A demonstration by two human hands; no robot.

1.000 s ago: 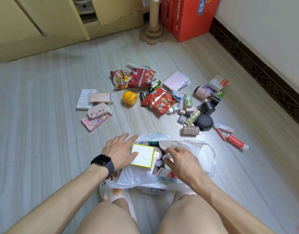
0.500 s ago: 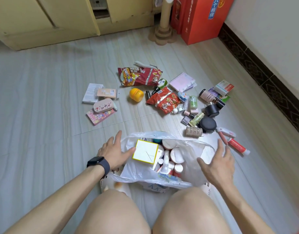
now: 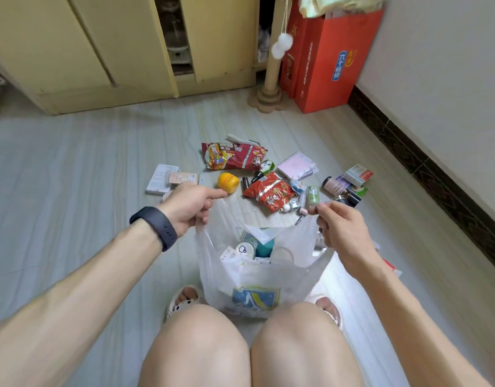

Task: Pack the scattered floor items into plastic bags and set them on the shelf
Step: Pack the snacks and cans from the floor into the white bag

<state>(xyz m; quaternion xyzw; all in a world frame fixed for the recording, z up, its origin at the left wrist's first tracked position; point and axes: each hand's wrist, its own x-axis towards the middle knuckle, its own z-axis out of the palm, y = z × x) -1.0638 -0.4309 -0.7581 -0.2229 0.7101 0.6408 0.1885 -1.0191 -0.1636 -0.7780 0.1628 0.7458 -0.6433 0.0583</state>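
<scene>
Holds the plastic bag [image 3: 254, 283] by its two handles, low between the sandalled feet [image 3: 185, 300]; cannot tell whether its base touches the floor [image 3: 73, 177]. Grips the left handle in the left hand [image 3: 189, 208], fingers curled round the bunched plastic, forefinger stretched forward. Pinches the right handle in the right hand [image 3: 345, 236], thumb against curled fingers. Pulls the mouth apart, showing a teal can [image 3: 264, 247] and white boxes inside. Leaves much unpacked, to judge by the scatter beyond the bag toward the floor's far edge: a yellow capsule [image 3: 228, 182], a large red snack bag [image 3: 232, 156], a smaller red snack pack [image 3: 270, 189], a notebook [image 3: 296, 164], and a pale green bottle [image 3: 313, 195] toward the right edge by the wall [image 3: 436, 93]. Hangs upright from both grips, long axis vertical, centred, neither hand nearer. Probably calls for an even lift, or for gathering both handles into one hand. Faces the yellow cabinet [image 3: 115, 51] at the floor's far edge, well apart, ahead and slightly left, likely the shelf.
</scene>
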